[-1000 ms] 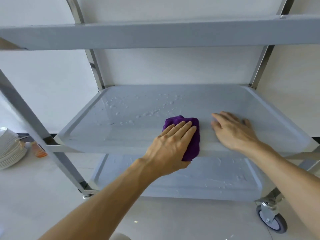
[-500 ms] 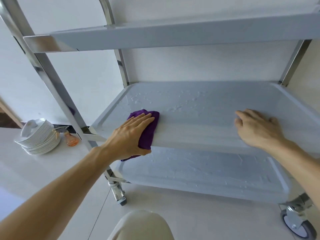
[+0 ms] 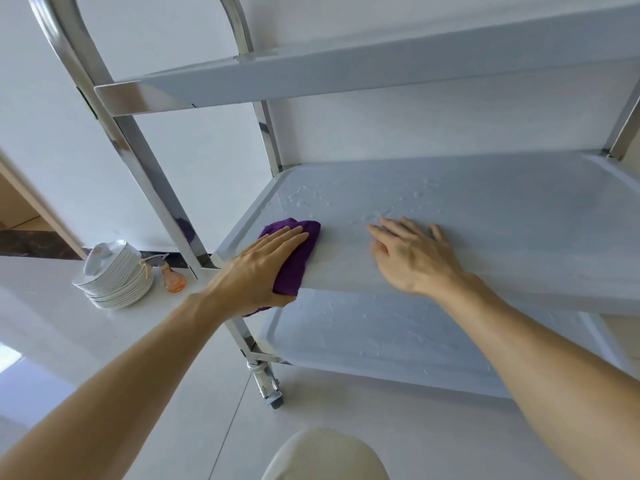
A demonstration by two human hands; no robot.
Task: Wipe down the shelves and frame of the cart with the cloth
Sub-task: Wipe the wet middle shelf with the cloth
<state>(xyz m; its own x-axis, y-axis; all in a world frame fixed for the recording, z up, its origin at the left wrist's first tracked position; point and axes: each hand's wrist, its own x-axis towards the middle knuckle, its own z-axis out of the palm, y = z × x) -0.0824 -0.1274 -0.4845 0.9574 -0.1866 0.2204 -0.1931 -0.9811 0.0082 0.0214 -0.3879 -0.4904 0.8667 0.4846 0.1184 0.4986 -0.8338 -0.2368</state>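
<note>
purple cloth (image 3: 300, 251) under the left hand (image 3: 258, 271) — thumb below, on the middle shelf (image 3: 519, 216) edge

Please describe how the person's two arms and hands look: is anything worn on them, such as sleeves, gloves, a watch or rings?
Both arms are bare as far as the frame shows them: no sleeves reach the forearms. The left hand and the right hand wear no gloves. No watch, bracelet or ring is visible on either wrist or on the fingers that show. No markings can be seen.
</note>
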